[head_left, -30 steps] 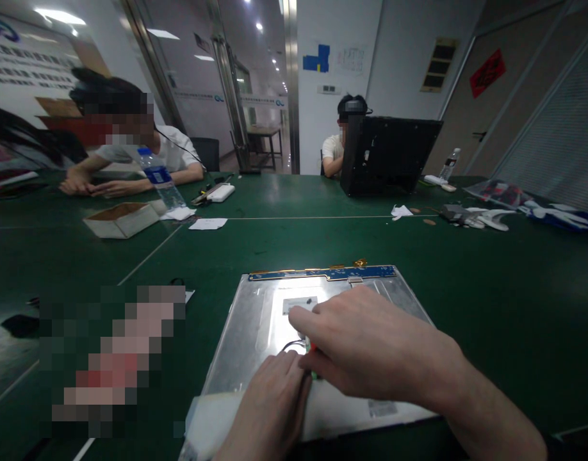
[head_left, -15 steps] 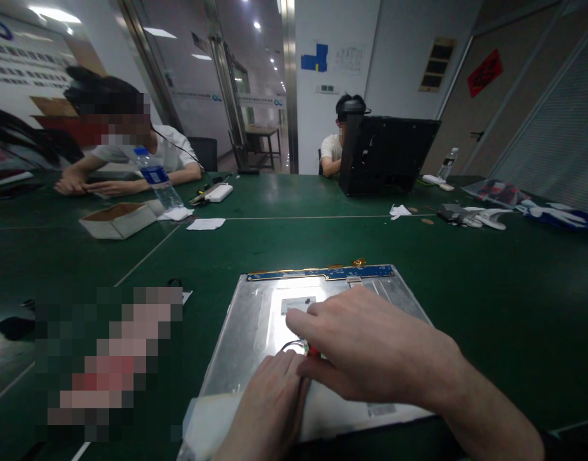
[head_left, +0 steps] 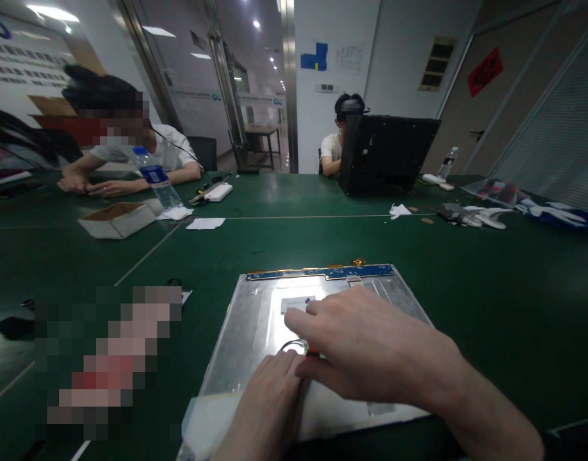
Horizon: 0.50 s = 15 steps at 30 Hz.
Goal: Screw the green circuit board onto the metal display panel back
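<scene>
- Left hand (head_left: 269, 400): over the panel's near part, fingers together and partly hidden; I cannot tell whether its grip is clamped on anything.
- Right hand (head_left: 371, 349): above the panel's middle, touching or nearly touching the left; its grip is clamped on a small red object (head_left: 314, 351), mostly hidden by the fingers.
- Metal panel (head_left: 234, 349): flat on the green bench (head_left: 275, 246), beneath both hands, with a thin dark cable (head_left: 290, 343) beside the fingertips.
- Blue circuit strip (head_left: 361, 271): along the panel's far edge.
- Open white box (head_left: 114, 227): farther off, left, near a water bottle (head_left: 155, 179).
- Black monitor (head_left: 392, 153): far side, before a seated person (head_left: 330, 150).
</scene>
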{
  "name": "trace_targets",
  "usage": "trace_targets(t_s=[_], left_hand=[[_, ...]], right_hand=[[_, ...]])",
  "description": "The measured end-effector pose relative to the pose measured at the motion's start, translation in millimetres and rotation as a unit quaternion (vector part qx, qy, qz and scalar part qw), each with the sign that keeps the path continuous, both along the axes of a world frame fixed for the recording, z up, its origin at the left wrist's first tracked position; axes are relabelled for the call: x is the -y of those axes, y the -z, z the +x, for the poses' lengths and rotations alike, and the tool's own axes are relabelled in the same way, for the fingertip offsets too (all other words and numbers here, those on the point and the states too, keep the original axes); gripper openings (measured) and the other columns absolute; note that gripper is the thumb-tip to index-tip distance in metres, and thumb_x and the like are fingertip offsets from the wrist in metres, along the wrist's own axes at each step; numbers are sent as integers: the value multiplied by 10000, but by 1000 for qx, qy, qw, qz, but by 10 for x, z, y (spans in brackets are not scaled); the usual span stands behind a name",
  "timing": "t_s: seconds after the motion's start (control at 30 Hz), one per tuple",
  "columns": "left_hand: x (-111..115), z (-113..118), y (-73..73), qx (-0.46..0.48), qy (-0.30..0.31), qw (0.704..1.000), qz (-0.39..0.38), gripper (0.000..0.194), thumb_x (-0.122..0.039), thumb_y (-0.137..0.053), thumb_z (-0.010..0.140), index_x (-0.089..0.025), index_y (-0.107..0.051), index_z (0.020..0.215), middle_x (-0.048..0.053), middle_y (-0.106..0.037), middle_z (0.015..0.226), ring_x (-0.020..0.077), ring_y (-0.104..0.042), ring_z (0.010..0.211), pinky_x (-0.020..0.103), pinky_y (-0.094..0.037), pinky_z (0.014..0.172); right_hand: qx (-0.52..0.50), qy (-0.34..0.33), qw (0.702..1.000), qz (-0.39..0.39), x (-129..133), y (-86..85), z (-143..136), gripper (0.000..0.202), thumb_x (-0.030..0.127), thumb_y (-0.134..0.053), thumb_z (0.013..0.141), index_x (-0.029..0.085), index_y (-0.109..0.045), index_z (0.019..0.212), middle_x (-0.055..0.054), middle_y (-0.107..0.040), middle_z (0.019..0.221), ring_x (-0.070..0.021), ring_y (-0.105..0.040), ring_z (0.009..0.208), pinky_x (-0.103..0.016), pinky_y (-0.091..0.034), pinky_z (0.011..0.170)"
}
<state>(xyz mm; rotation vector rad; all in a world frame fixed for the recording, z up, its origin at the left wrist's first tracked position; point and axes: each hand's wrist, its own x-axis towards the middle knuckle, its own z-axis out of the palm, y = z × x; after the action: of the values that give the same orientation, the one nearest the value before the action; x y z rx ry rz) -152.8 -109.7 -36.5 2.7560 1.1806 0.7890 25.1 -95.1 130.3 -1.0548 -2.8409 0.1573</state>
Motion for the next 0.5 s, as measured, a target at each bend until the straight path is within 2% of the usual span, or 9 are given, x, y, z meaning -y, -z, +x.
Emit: trace_targets(t_s=[0.07, 0.17, 0.3, 0.5], left_hand=[[-5, -1, 35, -4, -3, 1000, -13, 230, -96, -372, 818, -200, -576, 837, 63, -650, 770, 218, -608, 666, 328, -511, 604], [-9, 7, 78, -17, -19, 998, -51, 217, -121, -374, 856, -197, -575, 834, 66, -647, 800, 219, -608, 695, 364, -530, 697], [-5, 16, 79, -28, -29, 997, -69, 224, -139, -370, 866, -187, -587, 838, 83, -644, 817, 243, -613, 715, 421, -534, 717], [1, 5, 47, 2, -19, 998, -60, 206, -134, -407, 847, -207, -600, 851, 61, -656, 812, 230, -623, 741, 345, -521, 673]], right_hand=[[4, 8, 1000, 6, -1, 4, 1, 137, 295, -532, 887, 189, -554, 971, -13, -630, 746, -144, -535, 593, -284, -253, 471], [-3, -16, 1000, 12, 8, -15, 7, 96, 202, -524, 860, 187, -527, 954, -8, -620, 751, -134, -506, 574, -275, -247, 453], [-1, -41, 999, 3, 17, -50, 9, 156, 170, -550, 817, 183, -497, 963, -6, -604, 755, -128, -476, 560, -262, -239, 435], [-15, -4, 1000, 14, -6, -5, -1, 186, 338, -539, 881, 187, -521, 987, -12, -637, 749, -152, -527, 579, -280, -234, 458]])
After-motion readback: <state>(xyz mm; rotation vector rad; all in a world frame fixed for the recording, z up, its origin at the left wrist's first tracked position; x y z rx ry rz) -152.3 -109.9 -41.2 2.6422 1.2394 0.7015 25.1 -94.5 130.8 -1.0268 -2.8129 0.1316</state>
